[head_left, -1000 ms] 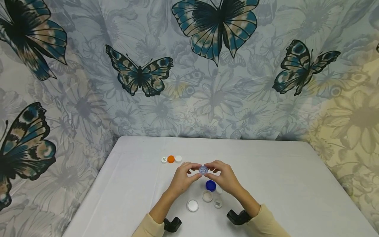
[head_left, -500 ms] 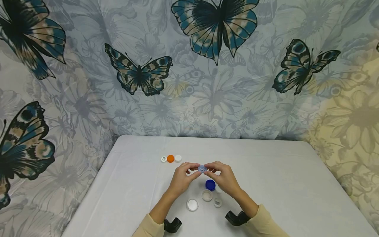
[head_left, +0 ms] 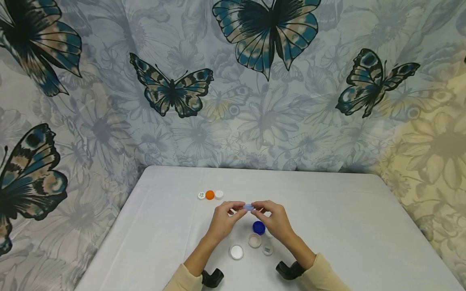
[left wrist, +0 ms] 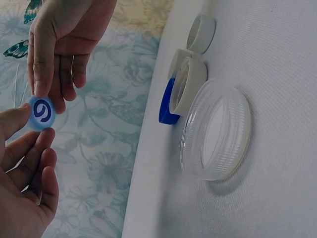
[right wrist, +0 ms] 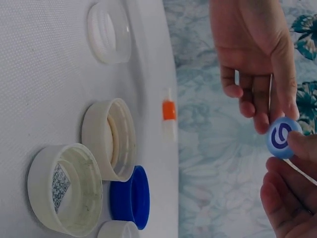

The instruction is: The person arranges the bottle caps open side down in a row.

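A small light blue bottle cap (head_left: 248, 207) is held up over the white table, between the two hands. In the left wrist view its outer face shows a dark blue swirl mark. My left hand (head_left: 223, 218) pinches one side of the cap between thumb and fingertips. Opposite it, my right hand (head_left: 275, 218) pinches the other side the same way. Just below the right hand lie a dark blue cap (head_left: 259, 227) and a cream cap (head_left: 254, 240), close together. Part of a small white cap (right wrist: 119, 230) shows beside the blue one in the right wrist view.
Farther back, a printed white cap (head_left: 202, 195), an orange cap (head_left: 209, 195) and a plain white cap (head_left: 219, 195) form a row. Nearer the person lie a clear ribbed lid (head_left: 236, 252) and a pale cap with a patterned square inside (right wrist: 62, 188).
The light blue cap has tipped between the fingertips, from a round view of its inside to a thin, nearly edge-on shape in the head view. Both hands stay almost in place.
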Tool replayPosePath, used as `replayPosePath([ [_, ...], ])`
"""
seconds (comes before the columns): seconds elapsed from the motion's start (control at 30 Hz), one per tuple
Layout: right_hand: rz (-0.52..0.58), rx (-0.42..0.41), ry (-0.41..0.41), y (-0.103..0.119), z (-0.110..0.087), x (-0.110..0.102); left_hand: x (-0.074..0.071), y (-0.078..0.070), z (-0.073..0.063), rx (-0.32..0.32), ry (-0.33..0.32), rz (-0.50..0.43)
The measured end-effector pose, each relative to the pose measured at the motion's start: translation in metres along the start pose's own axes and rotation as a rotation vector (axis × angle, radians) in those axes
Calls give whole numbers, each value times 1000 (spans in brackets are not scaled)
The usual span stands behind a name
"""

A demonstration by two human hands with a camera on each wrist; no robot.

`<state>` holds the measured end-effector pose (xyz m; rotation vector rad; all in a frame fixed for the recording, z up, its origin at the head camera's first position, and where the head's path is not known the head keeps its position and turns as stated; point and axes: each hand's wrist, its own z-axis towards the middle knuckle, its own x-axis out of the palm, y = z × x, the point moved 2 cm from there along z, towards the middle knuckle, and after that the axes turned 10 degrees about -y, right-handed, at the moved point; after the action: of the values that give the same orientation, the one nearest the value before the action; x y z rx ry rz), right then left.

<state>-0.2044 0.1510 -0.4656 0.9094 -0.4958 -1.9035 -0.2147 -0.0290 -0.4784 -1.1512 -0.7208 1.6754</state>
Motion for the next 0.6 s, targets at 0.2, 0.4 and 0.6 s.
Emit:
replayPosePath([
  [0.2, 21, -35, -35, -3, -1, 2, 1, 1, -1, -19, -5, -5],
  [0.4, 26, 2, -14, -4, -4, 3, 2, 1, -3, -18, -10, -12],
  [0.6, 33, 53, 121, -3, -5, 4, 2, 2, -2, -60, -16, -39],
])
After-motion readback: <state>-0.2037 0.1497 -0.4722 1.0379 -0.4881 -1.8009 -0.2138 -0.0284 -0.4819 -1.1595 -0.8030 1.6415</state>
